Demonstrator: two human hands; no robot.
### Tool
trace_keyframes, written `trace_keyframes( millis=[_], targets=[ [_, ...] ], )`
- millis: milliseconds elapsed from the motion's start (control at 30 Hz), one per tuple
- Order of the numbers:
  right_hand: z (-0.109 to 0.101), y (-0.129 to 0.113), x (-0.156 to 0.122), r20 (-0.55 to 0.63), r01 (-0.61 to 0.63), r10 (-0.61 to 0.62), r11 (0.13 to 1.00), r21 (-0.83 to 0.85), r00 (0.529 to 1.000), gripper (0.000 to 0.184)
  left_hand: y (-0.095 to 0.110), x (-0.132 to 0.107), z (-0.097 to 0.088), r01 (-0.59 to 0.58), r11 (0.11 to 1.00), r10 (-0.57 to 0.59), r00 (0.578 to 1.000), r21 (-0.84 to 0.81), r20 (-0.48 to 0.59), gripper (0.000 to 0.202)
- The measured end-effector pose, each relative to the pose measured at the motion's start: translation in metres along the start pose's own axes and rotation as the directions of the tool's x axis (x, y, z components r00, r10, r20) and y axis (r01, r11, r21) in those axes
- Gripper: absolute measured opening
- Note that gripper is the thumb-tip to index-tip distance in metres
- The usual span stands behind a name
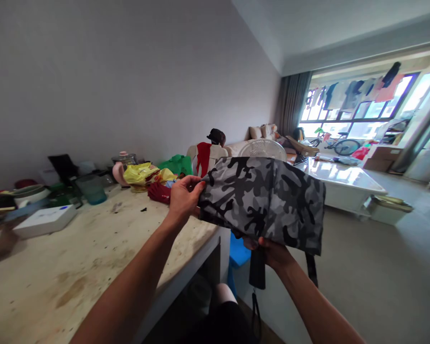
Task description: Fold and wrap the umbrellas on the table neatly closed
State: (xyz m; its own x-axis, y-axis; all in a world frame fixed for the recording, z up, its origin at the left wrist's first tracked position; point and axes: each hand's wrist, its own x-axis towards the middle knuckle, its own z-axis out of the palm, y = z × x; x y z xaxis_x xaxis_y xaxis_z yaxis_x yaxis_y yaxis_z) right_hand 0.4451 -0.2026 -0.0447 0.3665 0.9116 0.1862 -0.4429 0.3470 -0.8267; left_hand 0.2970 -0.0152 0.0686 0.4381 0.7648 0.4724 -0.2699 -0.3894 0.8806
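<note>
In front of me is a folding umbrella (265, 200) with a grey and black camouflage canopy, its fabric partly spread and loose. The black handle (257, 270) points down, and a wrist strap hangs from its end. My left hand (184, 198) pinches the canopy's left edge between thumb and fingers. Around the shaft, just above the handle, my right hand (272, 252) is closed; the canopy hides some of its fingers. A dark strap (311, 270) dangles below the canopy's right side.
The stained table (103, 258) on my left bears a white box (46, 221), a glass cup (91, 189), a yellow plastic bag (141, 174) and a dark red bundle (159, 192). A blue stool (239, 251) stands beyond its corner. Farther right are a fan (263, 147) and a low glossy table (340, 174).
</note>
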Motion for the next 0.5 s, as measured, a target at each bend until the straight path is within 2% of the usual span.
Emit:
trace_keyframes(
  millis=[67,167,233,300,367,400,433,467,500],
  targets=[
    [0.002,-0.001,0.0,0.043,0.027,-0.028,1.0,0.016,0.999,0.047,0.002,-0.002,0.002,0.066,0.995,-0.063,0.997,-0.069,0.052,0.041],
    [0.006,-0.006,0.0,0.038,0.016,-0.021,0.993,0.116,0.999,0.049,0.004,-0.005,0.009,0.142,0.981,-0.129,0.987,-0.135,0.099,0.053],
    [0.006,-0.01,0.0,0.04,-0.047,0.04,0.977,0.209,0.998,0.05,0.003,-0.007,0.016,0.201,0.961,-0.194,0.98,-0.189,0.053,0.053],
    [0.006,-0.012,0.001,0.031,-0.085,0.08,0.947,0.308,0.996,0.051,-0.001,-0.011,0.023,0.297,0.922,-0.308,0.951,-0.247,-0.008,0.047],
    [0.005,-0.014,0.002,-0.004,-0.07,0.078,0.912,0.405,0.997,0.05,-0.006,-0.017,0.028,0.385,0.902,-0.394,0.919,-0.195,-0.005,0.041],
    [0.005,-0.015,0.003,-0.018,-0.056,0.071,0.893,0.447,0.997,0.049,-0.008,-0.021,0.03,0.404,0.909,-0.4,0.914,-0.097,0.06,0.041],
    [0.005,-0.016,0.003,-0.026,-0.047,0.067,0.876,0.48,0.997,0.048,-0.009,-0.026,0.032,0.385,0.922,-0.385,0.905,0.039,0.18,0.043],
    [0.004,-0.017,0.004,-0.029,-0.041,0.064,0.863,0.503,0.998,0.047,-0.009,-0.031,0.033,0.316,0.932,-0.359,0.873,0.177,0.33,0.044],
    [0.004,-0.017,0.005,-0.028,-0.036,0.058,0.862,0.506,0.998,0.046,-0.009,-0.037,0.035,0.214,0.936,-0.327,0.821,0.279,0.467,0.042]
  ],
)
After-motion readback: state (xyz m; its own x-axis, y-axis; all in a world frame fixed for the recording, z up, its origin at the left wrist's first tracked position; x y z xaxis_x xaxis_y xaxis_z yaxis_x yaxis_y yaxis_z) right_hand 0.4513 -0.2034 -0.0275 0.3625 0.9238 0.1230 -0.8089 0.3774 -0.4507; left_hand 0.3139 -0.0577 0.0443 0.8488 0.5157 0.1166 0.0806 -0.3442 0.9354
